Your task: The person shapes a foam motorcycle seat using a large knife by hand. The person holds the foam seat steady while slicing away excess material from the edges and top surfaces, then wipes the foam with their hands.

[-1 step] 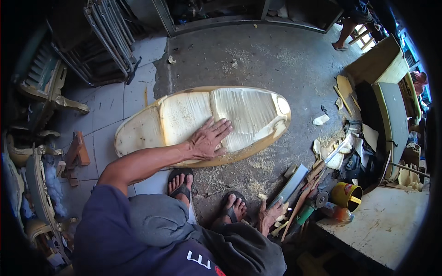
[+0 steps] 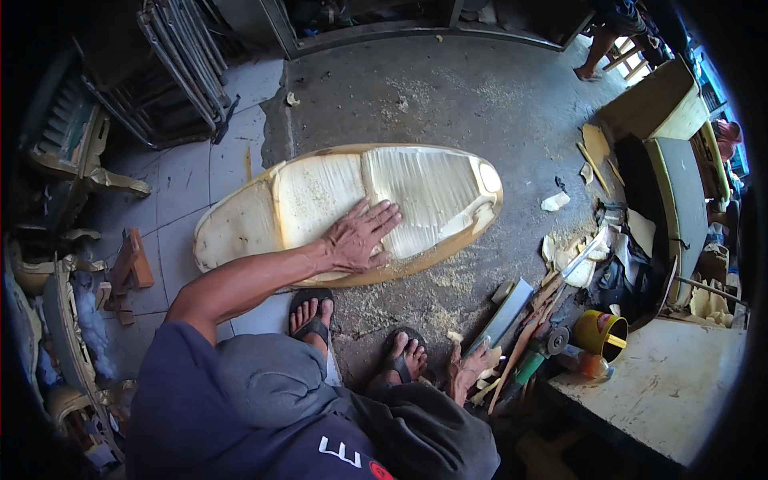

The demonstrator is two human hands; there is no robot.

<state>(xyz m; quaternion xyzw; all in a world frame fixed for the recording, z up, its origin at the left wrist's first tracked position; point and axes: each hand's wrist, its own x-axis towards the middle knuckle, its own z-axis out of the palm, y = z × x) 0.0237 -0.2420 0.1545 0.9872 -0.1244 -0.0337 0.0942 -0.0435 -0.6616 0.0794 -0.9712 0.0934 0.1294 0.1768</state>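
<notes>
A long oval cream foam pad [image 2: 424, 192], with a tan rim and a ridged top in sections, lies on the floor before me. My left hand [image 2: 364, 236] rests palm down on its middle, fingers spread. Down at the right, my right hand [image 2: 468, 368] has its fingers curled at the lower end of a grey metal bar [image 2: 506, 306]; I cannot make out exactly what they hold. Beside it lie thin wood strips [image 2: 536, 316], an angle grinder [image 2: 534, 360] with a green body and foam scraps [image 2: 552, 252]. Pale shavings are scattered round the pad.
Stacked metal chairs [image 2: 188, 72] stand back left, carved chair frames [image 2: 76, 160] and wood blocks [image 2: 140, 272] at left. Upholstered panels [image 2: 676, 208], a yellow tub [image 2: 592, 328] and a worn white board [image 2: 656, 392] are at right. Another person's leg [image 2: 596, 56] shows back right.
The view has shifted slightly, so the pad and surroundings sit a little higher and further left in it. Both my hands stay in the same places.
</notes>
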